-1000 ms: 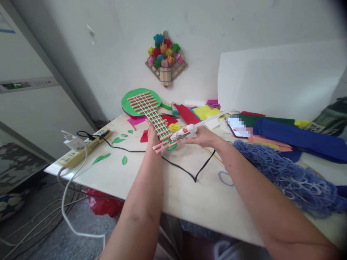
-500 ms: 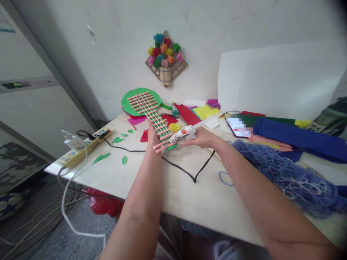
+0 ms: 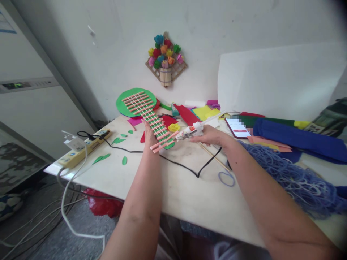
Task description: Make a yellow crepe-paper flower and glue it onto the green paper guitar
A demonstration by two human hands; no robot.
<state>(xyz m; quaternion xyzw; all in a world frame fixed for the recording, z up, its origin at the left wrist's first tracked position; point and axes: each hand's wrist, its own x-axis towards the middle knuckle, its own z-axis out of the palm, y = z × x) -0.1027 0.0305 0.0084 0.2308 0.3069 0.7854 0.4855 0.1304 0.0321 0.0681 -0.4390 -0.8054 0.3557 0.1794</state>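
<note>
My left hand (image 3: 148,134) grips the handle end of a green paper racket (image 3: 136,102) crossed with pink sticks, held up over the white table (image 3: 173,187). My right hand (image 3: 211,135) is wrapped round a white hot glue gun (image 3: 192,131). The gun's nozzle points left and sits right by the pink sticks at the racket's lower end. A yellow paper flower (image 3: 174,127) lies just behind the nozzle. The gun's black cord (image 3: 189,169) loops across the table below both hands.
A power strip (image 3: 81,147) with plugs lies at the left table edge, green paper leaves (image 3: 101,157) near it. Coloured paper sheets (image 3: 203,112), a phone (image 3: 238,127), blue cloth (image 3: 295,137) and a heap of blue rubber bands (image 3: 295,177) fill the right. A paper flower basket (image 3: 165,59) hangs on the wall.
The racket has swung a little to the left and its head tilted down. My right hand with the glue gun shifted slightly right, and the cord moved with it.
</note>
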